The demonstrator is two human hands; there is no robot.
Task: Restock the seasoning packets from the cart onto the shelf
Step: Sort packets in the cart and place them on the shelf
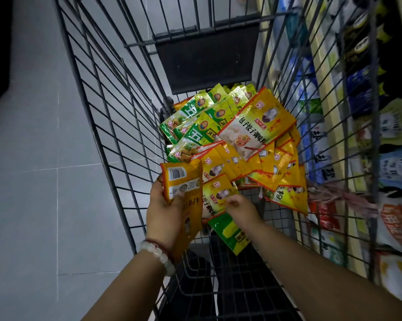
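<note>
A wire shopping cart (116,126) holds a heap of seasoning packets: several yellow ones (256,126) toward the right and several green ones (195,126) behind them on the left. My left hand (165,212) grips a small stack of yellow packets (181,179), back side up with a barcode showing. My right hand (240,208) pinches the edge of another yellow packet (215,193) lying in the cart, just beside the stack. A green packet (230,232) lies under my right wrist.
The shelf (334,117) runs along the right of the cart, stocked with blue, white and orange bags. Grey floor tiles (33,158) lie to the left. The cart's dark folded seat flap (209,56) stands at the far end.
</note>
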